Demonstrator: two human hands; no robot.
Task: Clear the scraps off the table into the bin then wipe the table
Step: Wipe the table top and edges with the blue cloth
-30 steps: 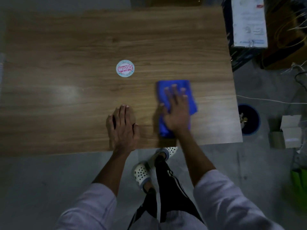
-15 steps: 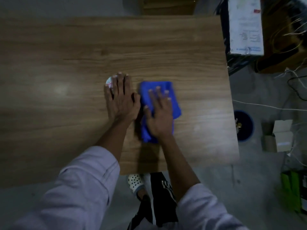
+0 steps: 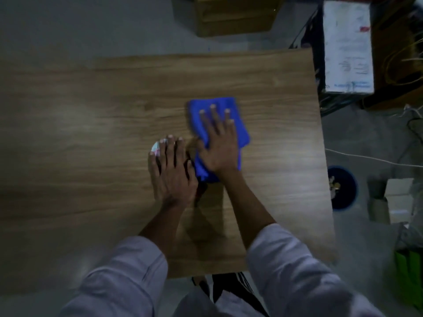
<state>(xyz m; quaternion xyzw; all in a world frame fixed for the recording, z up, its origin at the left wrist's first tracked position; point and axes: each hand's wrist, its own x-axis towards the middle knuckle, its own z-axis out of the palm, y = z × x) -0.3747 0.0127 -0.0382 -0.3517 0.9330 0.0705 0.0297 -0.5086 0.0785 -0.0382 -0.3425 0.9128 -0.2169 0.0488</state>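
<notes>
- On the wooden table [image 3: 91,133], a blue cloth [image 3: 229,106] was pressed flat by the right hand [image 3: 217,145], fingers straight and spread.
- At 8 o'clock of the cloth, the left hand [image 3: 171,175] was laid flat over a round sticker [image 3: 155,147].
- The bin [image 3: 343,188] was seen on the floor, at 3 o'clock of the table.
</notes>
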